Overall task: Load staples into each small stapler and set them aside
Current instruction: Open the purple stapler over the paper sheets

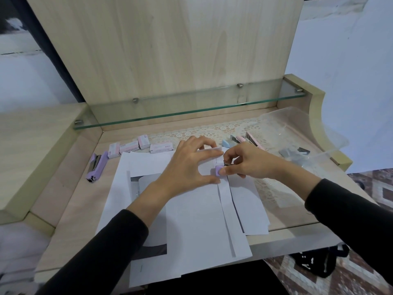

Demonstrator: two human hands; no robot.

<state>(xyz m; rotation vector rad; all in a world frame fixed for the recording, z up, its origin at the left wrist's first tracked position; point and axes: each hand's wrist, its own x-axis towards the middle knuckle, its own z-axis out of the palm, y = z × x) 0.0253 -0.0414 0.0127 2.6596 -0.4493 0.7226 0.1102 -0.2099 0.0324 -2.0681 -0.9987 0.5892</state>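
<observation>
A small purple stapler [219, 168] is over the white paper sheets [191, 209], held between both hands. My right hand [246, 160] pinches it from the right, fingertips at its metal staple channel [227, 165]. My left hand [189, 165] grips its left end with thumb and fingers. A second purple stapler [96, 166] lies open at the desk's left. Several pink staple boxes [136, 146] sit behind the paper. A blue stapler [226, 143] and pink staplers [251, 140] lie at the back right.
A clear plastic tub [302, 133] holding dark staple strips stands at the right, on a lace mat [212, 130]. A glass shelf [187, 111] runs across the back above the desk. Wooden side panels [32, 156] flank the desk.
</observation>
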